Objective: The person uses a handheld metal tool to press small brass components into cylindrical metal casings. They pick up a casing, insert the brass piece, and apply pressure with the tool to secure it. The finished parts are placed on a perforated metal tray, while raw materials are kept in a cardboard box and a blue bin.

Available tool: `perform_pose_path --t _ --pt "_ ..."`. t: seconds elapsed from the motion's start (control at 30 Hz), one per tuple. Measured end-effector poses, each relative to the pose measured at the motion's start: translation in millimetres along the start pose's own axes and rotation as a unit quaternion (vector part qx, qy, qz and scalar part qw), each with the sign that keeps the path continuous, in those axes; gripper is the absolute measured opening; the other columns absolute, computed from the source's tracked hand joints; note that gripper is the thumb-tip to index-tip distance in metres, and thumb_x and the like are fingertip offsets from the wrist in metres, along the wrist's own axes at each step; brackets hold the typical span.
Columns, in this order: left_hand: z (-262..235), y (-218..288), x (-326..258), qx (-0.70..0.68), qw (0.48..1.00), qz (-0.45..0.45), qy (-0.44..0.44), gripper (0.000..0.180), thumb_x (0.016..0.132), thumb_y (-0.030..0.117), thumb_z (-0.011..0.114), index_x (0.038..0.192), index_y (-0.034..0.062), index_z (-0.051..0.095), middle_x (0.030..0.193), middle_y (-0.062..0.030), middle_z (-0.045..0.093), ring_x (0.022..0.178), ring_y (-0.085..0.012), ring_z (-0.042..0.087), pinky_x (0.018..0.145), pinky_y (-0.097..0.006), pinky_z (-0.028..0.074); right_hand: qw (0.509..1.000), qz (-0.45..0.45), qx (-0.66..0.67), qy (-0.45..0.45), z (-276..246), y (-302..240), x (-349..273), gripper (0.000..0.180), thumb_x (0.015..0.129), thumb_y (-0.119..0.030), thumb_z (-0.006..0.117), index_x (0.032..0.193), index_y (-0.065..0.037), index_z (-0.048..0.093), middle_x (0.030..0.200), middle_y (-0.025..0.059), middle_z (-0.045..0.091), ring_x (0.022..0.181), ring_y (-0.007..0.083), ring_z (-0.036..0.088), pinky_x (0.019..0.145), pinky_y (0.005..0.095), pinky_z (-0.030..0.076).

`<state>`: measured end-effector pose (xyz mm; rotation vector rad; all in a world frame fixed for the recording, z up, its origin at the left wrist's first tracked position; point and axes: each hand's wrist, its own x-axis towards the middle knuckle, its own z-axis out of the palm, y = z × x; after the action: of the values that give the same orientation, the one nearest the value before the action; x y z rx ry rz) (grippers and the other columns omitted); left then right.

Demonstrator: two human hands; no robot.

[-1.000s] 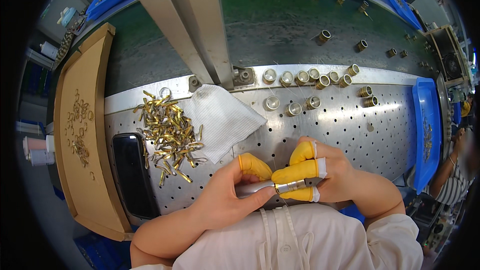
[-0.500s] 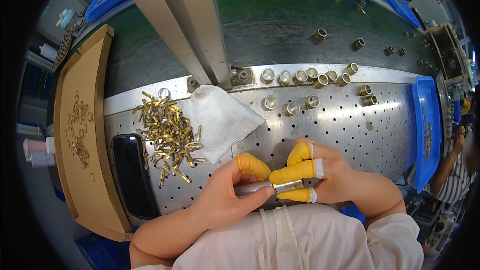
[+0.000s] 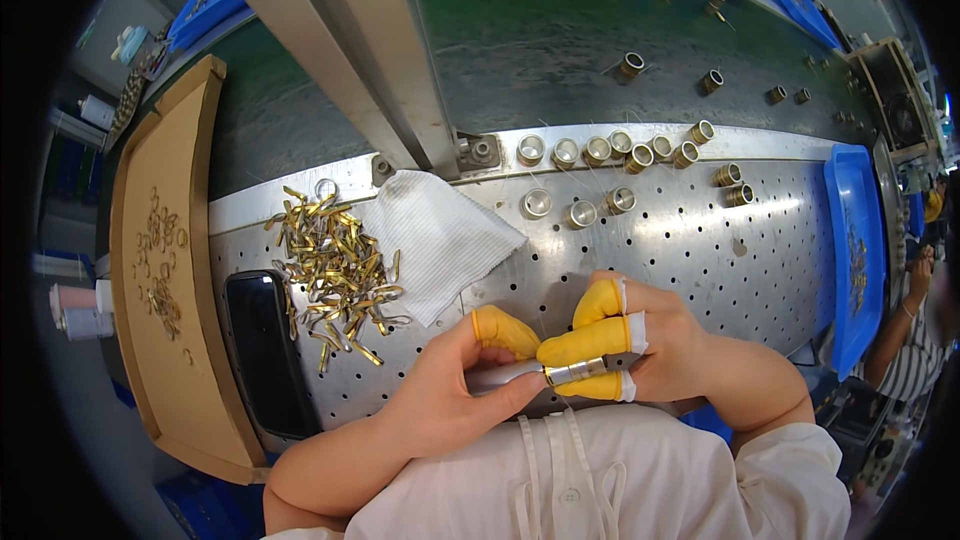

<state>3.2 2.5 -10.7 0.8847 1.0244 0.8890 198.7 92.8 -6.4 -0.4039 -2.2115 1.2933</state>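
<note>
L hand (image 3: pixel 455 395) and R hand (image 3: pixel 640 350) meet at the near edge of the perforated bench (image 3: pixel 700 240), both closed on one slim metal tool (image 3: pixel 545 373): L grips the grey handle end, R pinches the brass-ringed end w/ yellow-capped fingers (image 3: pixel 585 340). Looks like mid-batch: a big pile of brass clips (image 3: pixel 335 270) lies left beside a white cloth (image 3: pixel 440 240), approx a dozen round fittings (image 3: pixel 600 150) stand along the back. Can't tell which are finished. Phone (image 3: pixel 265 350) at left.
</note>
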Motion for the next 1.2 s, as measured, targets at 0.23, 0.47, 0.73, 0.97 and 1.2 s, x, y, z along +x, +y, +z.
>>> perform_pose_path --t 0.23,0.47,0.73,0.97,1.2 --pt "1.7 4.2 0.8 -0.005 1.000 -0.009 -0.003 0.029 0.078 0.005 0.065 0.103 0.0018 0.049 0.099 -0.0046 0.057 0.092 -0.0110 0.053 0.085 -0.026 0.041 1.000 -0.012 -0.023 -0.006 -0.3 -0.9 -0.2 0.031 0.061 -0.006 0.077 0.090 -0.009 0.066 0.076 0.0046 0.048 0.071 0.0212 0.050 0.061 0.0312 0.043" --pt "1.0 1.4 0.6 -0.017 1.000 -0.016 0.001 0.030 0.077 0.005 0.065 0.103 0.0018 0.049 0.098 -0.0047 0.057 0.092 -0.0109 0.053 0.085 -0.027 0.041 1.000 -0.008 -0.018 -0.010 1.2 -1.0 -1.3 0.032 0.062 -0.006 0.076 0.091 -0.009 0.066 0.076 0.0044 0.048 0.071 0.0214 0.050 0.062 0.0315 0.044" --pt "4.0 1.2 -1.0 0.020 0.999 -0.019 0.030 0.031 0.075 0.008 0.068 0.100 0.0018 0.050 0.092 -0.0043 0.059 0.086 -0.0102 0.056 0.078 -0.025 0.044 1.000 0.012 -0.004 -0.002 -0.3 -0.7 -0.9 0.031 0.062 -0.006 0.077 0.091 -0.008 0.066 0.076 0.0058 0.049 0.069 0.0216 0.050 0.060 0.0312 0.044" --pt "7.0 5.0 -2.1 0.085 0.995 0.002 0.056 0.030 0.073 0.011 0.070 0.097 0.0021 0.052 0.086 -0.0051 0.061 0.079 -0.0107 0.057 0.073 -0.025 0.046 1.000 0.014 -0.003 0.007 -0.3 -1.4 -0.4 0.030 0.063 -0.007 0.077 0.092 -0.007 0.067 0.076 0.0059 0.050 0.069 0.0213 0.051 0.061 0.0305 0.043" --pt "9.3 2.5 -2.8 0.111 0.991 0.034 0.072 0.028 0.074 0.010 0.069 0.096 0.0025 0.052 0.085 -0.0056 0.061 0.078 -0.0115 0.058 0.072 -0.025 0.046 1.000 0.008 -0.007 0.007 -0.1 -2.2 0.3 0.030 0.063 -0.007 0.077 0.092 -0.007 0.067 0.075 0.0053 0.050 0.069 0.0206 0.050 0.063 0.0310 0.043"
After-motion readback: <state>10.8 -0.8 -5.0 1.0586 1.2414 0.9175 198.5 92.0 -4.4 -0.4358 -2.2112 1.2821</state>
